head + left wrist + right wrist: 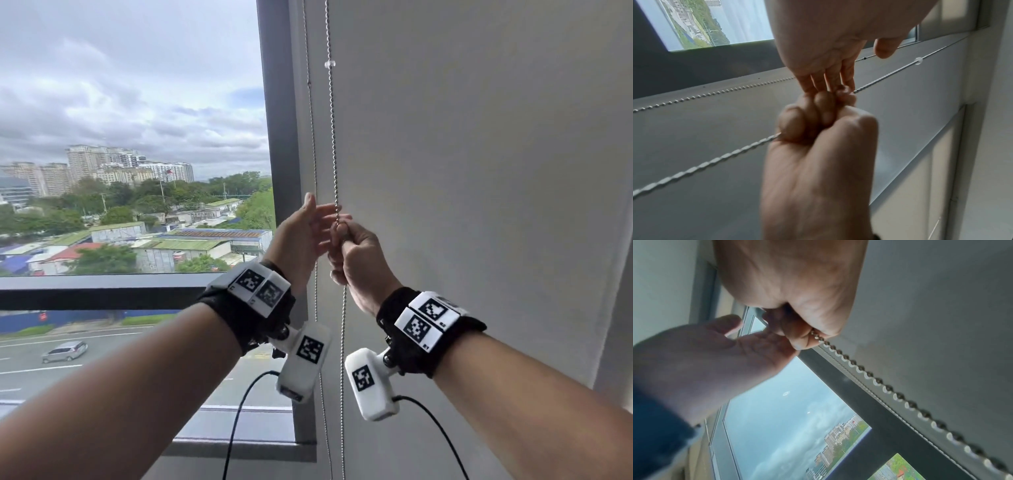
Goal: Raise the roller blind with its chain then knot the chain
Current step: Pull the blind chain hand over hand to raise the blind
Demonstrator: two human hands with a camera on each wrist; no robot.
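A: Where is the chain (333,144)?

B: It hangs as two beaded metal strands just beside the grey window frame (274,113). The strand farther from the frame runs through the right hand (356,260); the other hangs slack behind the left hand (303,236).

A: How do the hands hold it?

B: The right is clenched round its strand, likely for a downward pull. The left is released, fingers (830,78) straight, tips touching the right fist on the frame side, probably to take over.

A: Textures?

B: Small round shiny beads, a clear plastic stopper (330,63) up the gripped strand, and smooth matt wall (479,137) behind.
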